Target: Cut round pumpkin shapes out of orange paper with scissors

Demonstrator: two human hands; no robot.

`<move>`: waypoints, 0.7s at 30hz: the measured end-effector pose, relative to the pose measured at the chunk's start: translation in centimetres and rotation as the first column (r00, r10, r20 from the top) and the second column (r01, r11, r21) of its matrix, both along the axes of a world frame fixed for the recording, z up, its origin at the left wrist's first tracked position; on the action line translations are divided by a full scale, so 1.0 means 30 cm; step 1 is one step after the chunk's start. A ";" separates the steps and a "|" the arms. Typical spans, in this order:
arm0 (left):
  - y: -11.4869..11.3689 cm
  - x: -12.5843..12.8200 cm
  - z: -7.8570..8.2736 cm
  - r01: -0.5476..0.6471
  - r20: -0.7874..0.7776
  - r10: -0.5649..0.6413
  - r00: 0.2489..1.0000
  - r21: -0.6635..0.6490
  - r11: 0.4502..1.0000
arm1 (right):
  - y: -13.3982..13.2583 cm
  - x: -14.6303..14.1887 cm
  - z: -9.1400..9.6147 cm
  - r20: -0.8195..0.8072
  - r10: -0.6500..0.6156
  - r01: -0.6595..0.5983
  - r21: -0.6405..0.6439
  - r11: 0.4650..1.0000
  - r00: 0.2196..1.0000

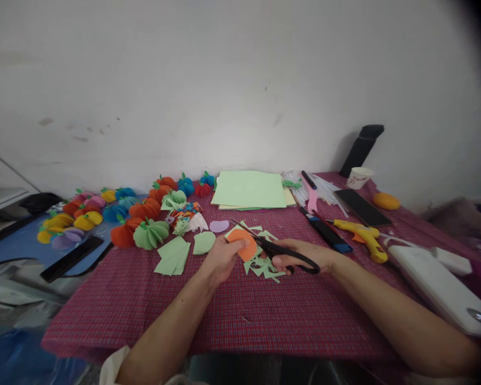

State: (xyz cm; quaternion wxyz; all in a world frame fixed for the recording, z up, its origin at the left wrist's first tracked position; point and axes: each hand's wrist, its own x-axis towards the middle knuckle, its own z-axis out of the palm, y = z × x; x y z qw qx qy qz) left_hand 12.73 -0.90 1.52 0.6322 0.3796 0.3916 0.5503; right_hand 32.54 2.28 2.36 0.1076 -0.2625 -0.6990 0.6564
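Observation:
My left hand (pixel 223 258) pinches a round orange paper piece (pixel 244 243) above the red checked cloth (pixel 144 299). My right hand (pixel 300 255) grips black-handled scissors (pixel 282 251), whose blades reach left across the orange piece. Under both hands lie green paper offcuts (pixel 264 266). Just left of my left hand sit folded green paper pieces (pixel 173 255) and a green half-round (pixel 204 241).
Paper fruit balls in several colours (pixel 104 214) crowd the left. A stack of green sheets (pixel 250 189) lies at the back by the wall. To the right are a yellow glue gun (pixel 364 233), pink cutter (pixel 311 196), black phone (pixel 363 207), paper cup (pixel 359 177), white device (pixel 436 283).

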 end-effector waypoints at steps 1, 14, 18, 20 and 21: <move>-0.001 0.000 0.001 0.001 0.003 -0.001 1.000 0.001 1.000 | -0.001 0.000 0.000 -0.004 0.000 0.000 0.000 1.000 1.000; 0.003 -0.012 -0.010 0.039 0.003 -0.039 0.999 0.001 0.999 | 0.005 0.010 0.018 0.019 0.029 -0.029 0.028 0.999 0.999; 0.004 -0.013 -0.011 0.049 -0.004 -0.049 0.999 0.001 0.999 | 0.006 0.011 0.020 0.013 0.039 -0.039 0.033 0.999 0.999; 0.002 -0.014 -0.007 0.055 -0.010 -0.055 0.998 -0.009 0.998 | 0.008 0.012 0.020 0.015 0.041 -0.042 0.024 0.999 0.999; 0.001 -0.014 -0.005 0.059 -0.011 -0.060 0.998 -0.014 0.998 | 0.009 0.013 0.021 0.018 0.044 -0.044 0.020 0.999 0.999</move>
